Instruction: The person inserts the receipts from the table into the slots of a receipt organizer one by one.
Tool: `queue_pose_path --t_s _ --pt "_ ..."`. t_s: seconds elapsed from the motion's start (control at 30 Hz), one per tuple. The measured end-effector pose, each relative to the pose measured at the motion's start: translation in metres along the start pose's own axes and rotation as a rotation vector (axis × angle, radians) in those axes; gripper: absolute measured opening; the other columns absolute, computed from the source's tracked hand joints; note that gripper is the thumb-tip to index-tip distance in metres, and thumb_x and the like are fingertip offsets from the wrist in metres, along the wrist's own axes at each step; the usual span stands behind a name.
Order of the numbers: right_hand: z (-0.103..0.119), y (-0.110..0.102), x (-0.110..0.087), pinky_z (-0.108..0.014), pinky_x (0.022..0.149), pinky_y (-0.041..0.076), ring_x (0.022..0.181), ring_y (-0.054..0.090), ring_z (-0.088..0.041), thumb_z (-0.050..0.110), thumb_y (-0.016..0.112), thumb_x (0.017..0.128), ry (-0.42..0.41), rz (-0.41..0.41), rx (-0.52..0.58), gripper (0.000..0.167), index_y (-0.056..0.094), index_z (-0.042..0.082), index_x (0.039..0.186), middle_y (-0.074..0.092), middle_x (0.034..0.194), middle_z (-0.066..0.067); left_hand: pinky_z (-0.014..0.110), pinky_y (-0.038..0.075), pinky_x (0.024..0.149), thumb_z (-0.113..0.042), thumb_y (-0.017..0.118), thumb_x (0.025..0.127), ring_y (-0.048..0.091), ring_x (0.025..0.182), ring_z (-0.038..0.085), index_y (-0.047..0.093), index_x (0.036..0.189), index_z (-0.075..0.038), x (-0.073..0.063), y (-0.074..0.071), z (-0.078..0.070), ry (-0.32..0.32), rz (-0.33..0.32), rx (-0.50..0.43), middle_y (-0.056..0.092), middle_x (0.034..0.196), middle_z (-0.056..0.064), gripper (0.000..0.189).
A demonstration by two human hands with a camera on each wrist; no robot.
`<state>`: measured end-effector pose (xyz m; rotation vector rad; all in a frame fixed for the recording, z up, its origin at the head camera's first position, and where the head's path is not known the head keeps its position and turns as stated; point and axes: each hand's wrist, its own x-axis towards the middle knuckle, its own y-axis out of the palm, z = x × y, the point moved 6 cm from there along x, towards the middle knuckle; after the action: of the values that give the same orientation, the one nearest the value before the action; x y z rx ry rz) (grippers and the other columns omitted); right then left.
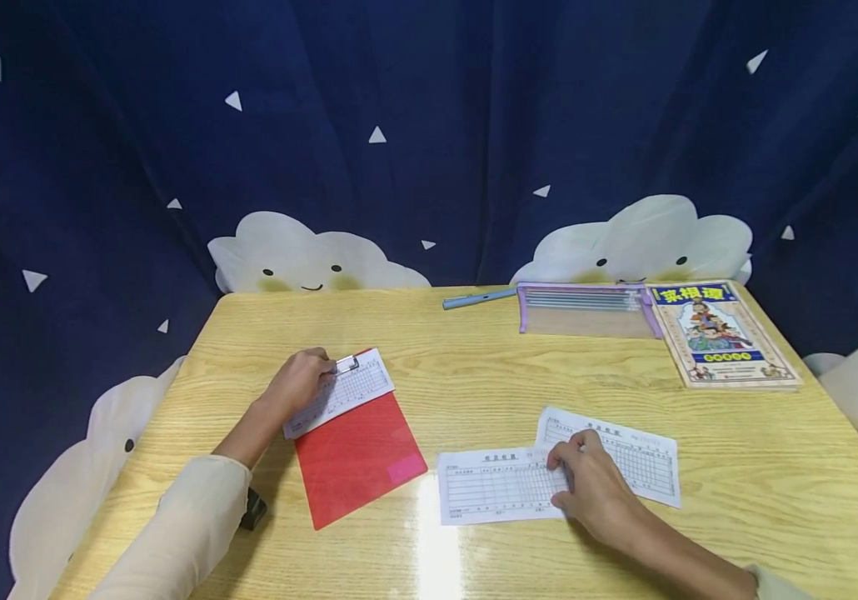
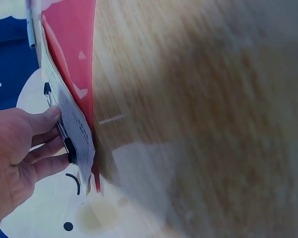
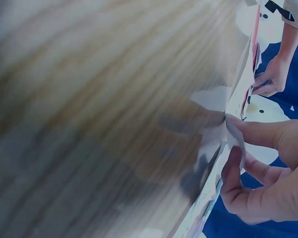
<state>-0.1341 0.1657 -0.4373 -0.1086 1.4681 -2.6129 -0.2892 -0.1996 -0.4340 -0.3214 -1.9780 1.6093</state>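
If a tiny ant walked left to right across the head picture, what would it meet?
Left hand → red folder → left one of the two loose paper forms → right hand → picture-covered book.

Study space, table (image 1: 489, 375), book (image 1: 725, 333), cloud-print curtain (image 1: 429, 75)

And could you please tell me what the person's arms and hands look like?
The left sleeve is loose and cream, with a black device beside it; the right sleeve shows only a pale edge. The left hand and right hand wear no gloves.
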Motion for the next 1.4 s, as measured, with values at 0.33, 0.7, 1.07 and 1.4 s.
queue_pose_path --t_s 0.33,0.7,1.07,1.4 --pt "-0.006 -0.013 0.004 -0.018 0.055 0.038 0.068 0.045 -0.01 0.001 0.078 0.069 0.036 0.004 0.105 0.028 0.071 0.008 0.095 0.052 0.076 0.001 0.034 0.054 0.064 0.002 0.07 0.078 0.064 0.074 0.023 0.073 0.085 0.0 0.0 -0.001 -0.002 0.005 0.011 0.022 0.064 0.077 0.01 0.007" --pt "-0.01 -0.031 0.018 -0.02 0.049 0.039 0.059 0.045 -0.005 0.012 0.076 0.076 0.059 0.06 0.207 0.021 0.073 0.014 0.096 0.057 0.072 0.002 0.034 0.055 0.065 0.001 0.069 0.08 0.065 0.076 0.023 0.073 0.086 -0.001 0.0 0.002 0.0 0.007 0.03 0.037 0.064 0.08 0.01 0.008" --pt "0.0 -0.067 0.039 -0.02 0.046 0.035 0.056 0.041 -0.005 0.016 0.074 0.079 0.001 0.031 0.296 0.025 0.071 0.012 0.104 0.056 0.07 -0.001 0.036 0.055 0.068 0.0 0.068 0.081 0.065 0.078 0.024 0.072 0.086 -0.002 0.005 0.004 -0.003 0.022 0.034 0.033 0.064 0.083 0.01 0.006" --pt "0.024 -0.074 0.074 -0.019 0.047 0.031 0.057 0.039 -0.005 0.015 0.074 0.08 -0.062 0.047 0.512 0.032 0.068 0.003 0.109 0.046 0.065 0.002 0.034 0.053 0.063 -0.003 0.072 0.079 0.063 0.072 0.022 0.071 0.082 -0.003 0.022 0.009 -0.019 0.026 0.046 0.014 0.062 0.078 0.009 0.004"
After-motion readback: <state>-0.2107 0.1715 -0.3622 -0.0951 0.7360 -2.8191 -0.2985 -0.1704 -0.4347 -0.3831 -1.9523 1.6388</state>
